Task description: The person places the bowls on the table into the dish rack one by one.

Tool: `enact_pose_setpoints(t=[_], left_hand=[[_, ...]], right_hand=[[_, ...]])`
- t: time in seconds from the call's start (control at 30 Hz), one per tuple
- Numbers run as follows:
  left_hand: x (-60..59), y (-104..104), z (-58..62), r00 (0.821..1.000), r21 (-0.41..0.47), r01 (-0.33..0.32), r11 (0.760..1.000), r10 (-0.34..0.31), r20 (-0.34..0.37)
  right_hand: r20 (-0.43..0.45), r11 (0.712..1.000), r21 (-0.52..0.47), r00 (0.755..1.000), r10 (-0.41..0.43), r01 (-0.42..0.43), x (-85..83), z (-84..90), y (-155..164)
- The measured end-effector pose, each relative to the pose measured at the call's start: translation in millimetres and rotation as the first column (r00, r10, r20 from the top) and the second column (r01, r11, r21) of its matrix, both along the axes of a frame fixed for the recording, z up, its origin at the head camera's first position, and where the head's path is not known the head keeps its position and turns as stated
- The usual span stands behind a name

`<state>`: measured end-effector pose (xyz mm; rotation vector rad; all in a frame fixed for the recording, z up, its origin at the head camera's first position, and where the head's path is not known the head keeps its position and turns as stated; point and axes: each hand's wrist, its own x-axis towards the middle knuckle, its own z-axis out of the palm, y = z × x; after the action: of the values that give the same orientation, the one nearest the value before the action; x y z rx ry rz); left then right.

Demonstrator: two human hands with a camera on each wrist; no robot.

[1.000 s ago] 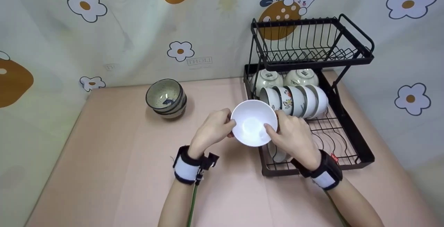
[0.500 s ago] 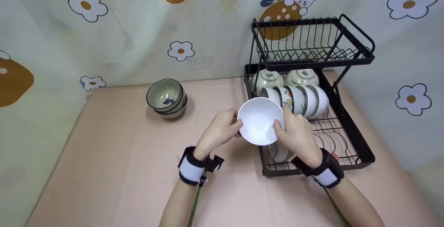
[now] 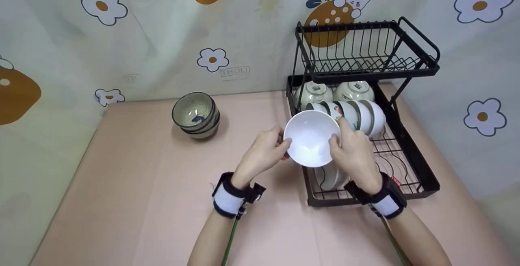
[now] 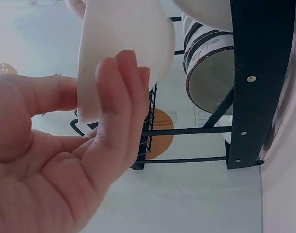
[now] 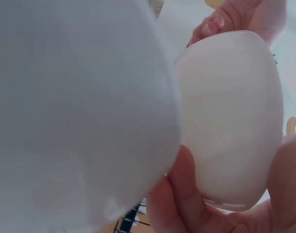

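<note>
The white bowl (image 3: 311,138) hangs in the air between both hands, tilted with its mouth toward the person, just over the near-left corner of the dish rack (image 3: 422,184). The left hand (image 3: 265,152) pinches its rim at nine o'clock; the right hand (image 3: 354,152) grips the rim at three o'clock. The row of bowls (image 3: 357,116) standing on edge in the lower tier lies just beyond, at one o'clock, nearer the right hand.

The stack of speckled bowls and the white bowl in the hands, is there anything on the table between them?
No. In the head view only bare pink tabletop lies between the stacked speckled bowls and the white bowl.
</note>
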<state>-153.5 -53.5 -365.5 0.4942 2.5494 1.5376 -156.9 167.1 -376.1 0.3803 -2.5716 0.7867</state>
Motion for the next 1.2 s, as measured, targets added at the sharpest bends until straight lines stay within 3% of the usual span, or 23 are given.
enact_pose_setpoints(t=[0.3, 0.57, 0.8, 1.07, 1.2], left_hand=[[-0.2, 8, -3.1, 0.999, -0.039, 0.024, 0.999, -0.023, 0.042], [0.4, 18, -10.9, 0.997, -0.140, 0.038, 0.989, -0.027, 0.078], [-0.6, 29, -19.4, 0.988, -0.263, 0.050, 0.964, -0.009, 0.155], [2.6, 40, -27.8, 0.974, -0.387, 0.116, 0.915, -0.029, 0.224], [4.0, 46, -31.7, 0.971, -0.407, 0.143, 0.902, -0.049, 0.232]], right_hand=[[-0.073, 0.997, -0.038, 0.995, -0.066, 0.063, -0.4, 11.5, 13], [-0.148, 0.988, -0.050, 0.977, -0.153, 0.148, -5.2, 20.5, 29], [-0.190, 0.971, 0.015, 0.954, -0.230, 0.237, -6.8, 28.1, 47], [-0.220, 0.923, 0.092, 0.911, -0.348, 0.375, -4.3, 32.2, 62], [-0.308, 0.905, 0.137, 0.886, -0.348, 0.403, -5.1, 29.2, 66]])
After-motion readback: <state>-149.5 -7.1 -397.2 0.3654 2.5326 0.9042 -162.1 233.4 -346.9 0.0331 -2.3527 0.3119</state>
